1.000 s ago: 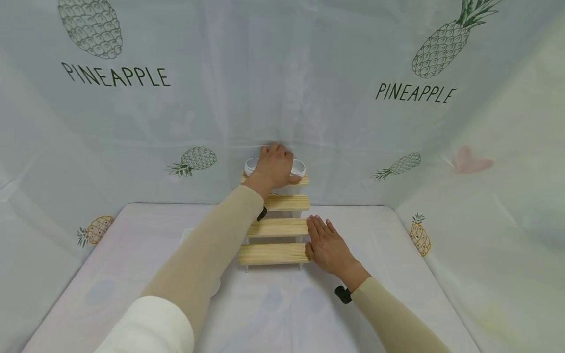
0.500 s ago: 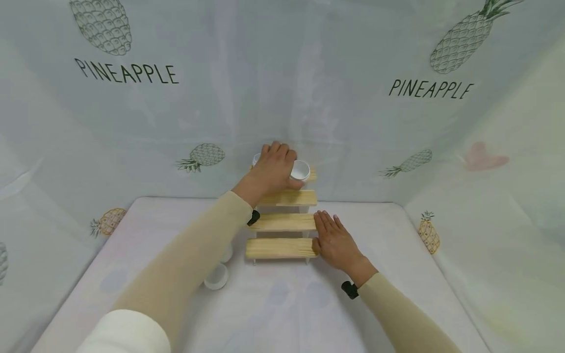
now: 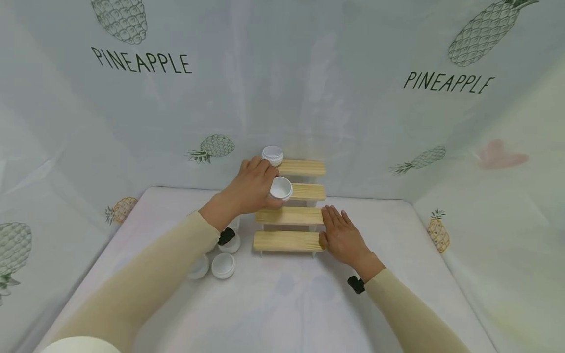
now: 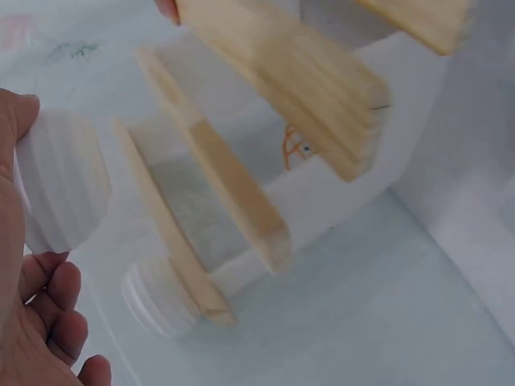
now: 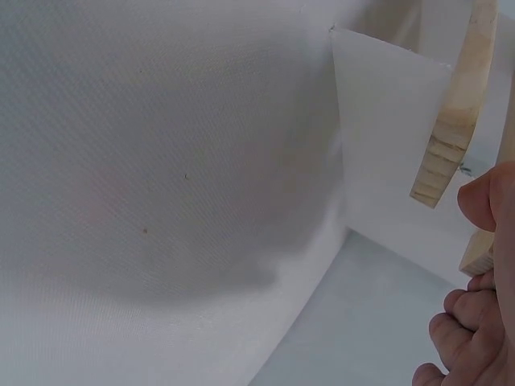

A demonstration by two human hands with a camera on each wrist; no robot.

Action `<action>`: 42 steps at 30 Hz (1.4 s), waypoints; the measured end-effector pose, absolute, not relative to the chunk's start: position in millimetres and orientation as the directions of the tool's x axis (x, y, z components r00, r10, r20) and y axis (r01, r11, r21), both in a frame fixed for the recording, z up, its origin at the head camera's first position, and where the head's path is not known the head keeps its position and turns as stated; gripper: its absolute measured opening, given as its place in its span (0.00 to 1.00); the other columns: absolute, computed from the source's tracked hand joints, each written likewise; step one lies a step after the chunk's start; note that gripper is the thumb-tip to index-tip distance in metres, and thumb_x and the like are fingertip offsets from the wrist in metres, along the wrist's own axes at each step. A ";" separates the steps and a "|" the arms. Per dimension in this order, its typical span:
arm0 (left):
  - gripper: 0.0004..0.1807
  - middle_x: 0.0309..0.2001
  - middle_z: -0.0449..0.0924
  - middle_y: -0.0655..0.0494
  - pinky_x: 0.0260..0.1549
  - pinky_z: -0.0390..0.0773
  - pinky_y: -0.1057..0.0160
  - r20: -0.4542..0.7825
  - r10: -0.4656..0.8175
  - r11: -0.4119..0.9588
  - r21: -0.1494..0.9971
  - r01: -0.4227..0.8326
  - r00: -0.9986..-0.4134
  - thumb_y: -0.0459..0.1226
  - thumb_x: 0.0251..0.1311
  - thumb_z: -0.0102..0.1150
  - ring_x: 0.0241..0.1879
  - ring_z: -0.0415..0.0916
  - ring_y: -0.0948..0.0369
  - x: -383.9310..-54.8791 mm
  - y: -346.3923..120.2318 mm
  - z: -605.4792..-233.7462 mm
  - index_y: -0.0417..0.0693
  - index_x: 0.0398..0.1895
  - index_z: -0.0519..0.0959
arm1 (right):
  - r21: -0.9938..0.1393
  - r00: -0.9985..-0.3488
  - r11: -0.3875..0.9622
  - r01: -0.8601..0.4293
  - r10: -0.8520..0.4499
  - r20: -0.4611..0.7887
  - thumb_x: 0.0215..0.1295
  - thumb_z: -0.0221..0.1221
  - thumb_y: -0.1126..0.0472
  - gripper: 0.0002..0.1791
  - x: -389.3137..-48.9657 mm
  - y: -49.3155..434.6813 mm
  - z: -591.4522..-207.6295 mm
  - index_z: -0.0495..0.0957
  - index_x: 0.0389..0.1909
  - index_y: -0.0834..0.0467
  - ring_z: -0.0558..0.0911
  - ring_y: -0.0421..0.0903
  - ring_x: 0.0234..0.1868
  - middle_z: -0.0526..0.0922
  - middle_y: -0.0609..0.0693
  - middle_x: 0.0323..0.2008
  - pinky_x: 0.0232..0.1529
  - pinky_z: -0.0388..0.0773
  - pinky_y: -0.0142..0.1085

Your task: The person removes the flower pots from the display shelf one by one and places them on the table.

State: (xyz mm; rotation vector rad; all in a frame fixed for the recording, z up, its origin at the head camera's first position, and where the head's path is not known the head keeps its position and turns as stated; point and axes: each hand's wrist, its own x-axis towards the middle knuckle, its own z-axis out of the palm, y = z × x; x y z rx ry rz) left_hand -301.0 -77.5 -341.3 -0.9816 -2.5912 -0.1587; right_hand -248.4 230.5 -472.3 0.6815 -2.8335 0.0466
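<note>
My left hand [image 3: 247,189] pinches a small white bowl [image 3: 281,188] between thumb and fingers, in front of the wooden step stand's upper shelves. In the left wrist view this ribbed white bowl [image 4: 64,181] is tilted beside the palm. Another white bowl [image 3: 272,155] stands at the left end of the top shelf [image 3: 304,167]. My right hand [image 3: 346,239] rests with straight fingers against the right end of the third shelf down [image 3: 289,215]. Its thumb lies by the end of the lowest shelf [image 3: 287,241]. The right wrist view shows the thumb [image 5: 480,201] near the plank ends.
Several more white bowls [image 3: 223,265] stand on the table [image 3: 265,304] left of the stand, partly hidden by my left forearm. Behind the stand hangs a pineapple-print cloth [image 3: 353,122], with similar cloth at both sides.
My left hand has taken the right-hand bowl off the top shelf and come left and down with it. The right hand stays at the shelf end. The head view has shifted slightly.
</note>
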 end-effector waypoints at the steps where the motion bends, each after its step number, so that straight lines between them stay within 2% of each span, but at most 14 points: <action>1: 0.39 0.53 0.74 0.47 0.51 0.63 0.46 0.370 0.616 0.752 -0.011 0.659 -0.696 0.64 0.57 0.71 0.51 0.65 0.47 -297.1 -83.0 -344.0 0.43 0.56 0.76 | 0.021 -0.866 0.891 -0.454 -0.446 0.226 0.81 0.52 0.57 0.37 -248.4 230.9 -472.9 0.54 0.79 0.73 0.61 0.64 0.81 0.61 0.70 0.78 0.79 0.56 0.59; 7: 0.38 0.54 0.74 0.47 0.51 0.62 0.47 0.323 0.606 0.757 0.046 0.651 -0.727 0.63 0.58 0.71 0.51 0.64 0.48 -269.3 -117.1 -360.9 0.42 0.57 0.76 | 0.021 -0.862 0.886 -0.463 -0.455 0.224 0.80 0.52 0.57 0.37 -248.7 232.1 -475.3 0.54 0.79 0.74 0.61 0.65 0.80 0.61 0.71 0.78 0.79 0.56 0.60; 15: 0.38 0.51 0.75 0.49 0.51 0.64 0.48 0.300 0.587 0.780 0.043 0.625 -0.752 0.62 0.55 0.74 0.51 0.66 0.49 -232.3 -161.1 -393.3 0.43 0.54 0.77 | 0.033 -0.863 0.891 -0.452 -0.447 0.237 0.80 0.53 0.57 0.37 -252.7 231.8 -472.3 0.55 0.79 0.74 0.62 0.65 0.80 0.62 0.71 0.77 0.79 0.57 0.60; 21: 0.38 0.48 0.75 0.51 0.49 0.65 0.48 0.289 0.589 0.779 0.046 0.626 -0.755 0.62 0.50 0.77 0.50 0.67 0.51 -194.6 -186.5 -428.3 0.43 0.51 0.77 | 0.040 -0.860 0.887 -0.459 -0.455 0.230 0.80 0.53 0.57 0.37 -253.9 230.9 -472.3 0.55 0.79 0.74 0.63 0.65 0.80 0.62 0.72 0.77 0.78 0.57 0.60; 28: 0.36 0.45 0.73 0.58 0.48 0.65 0.53 0.295 0.591 0.772 0.063 0.633 -0.751 0.64 0.47 0.77 0.49 0.66 0.57 -155.2 -197.8 -456.6 0.49 0.48 0.77 | 0.045 -0.859 0.888 -0.458 -0.456 0.232 0.80 0.53 0.57 0.37 -253.2 230.2 -472.0 0.55 0.78 0.74 0.63 0.65 0.80 0.63 0.71 0.77 0.78 0.58 0.60; 33: 0.35 0.41 0.70 0.62 0.46 0.64 0.55 0.314 0.583 0.778 0.048 0.626 -0.749 0.65 0.44 0.77 0.46 0.64 0.60 -145.1 -202.8 -474.1 0.52 0.44 0.76 | 0.042 -0.856 0.885 -0.463 -0.459 0.236 0.80 0.52 0.58 0.36 -253.0 230.9 -471.4 0.56 0.78 0.74 0.63 0.65 0.80 0.63 0.71 0.77 0.78 0.58 0.59; 42: 0.35 0.39 0.70 0.62 0.45 0.64 0.55 0.328 0.581 0.792 -0.017 0.610 -0.745 0.69 0.44 0.74 0.43 0.63 0.59 -142.4 -205.4 -496.4 0.54 0.40 0.75 | 0.038 -0.857 0.887 -0.460 -0.455 0.241 0.79 0.53 0.58 0.36 -252.7 230.0 -472.0 0.56 0.78 0.74 0.64 0.65 0.79 0.64 0.71 0.77 0.78 0.58 0.60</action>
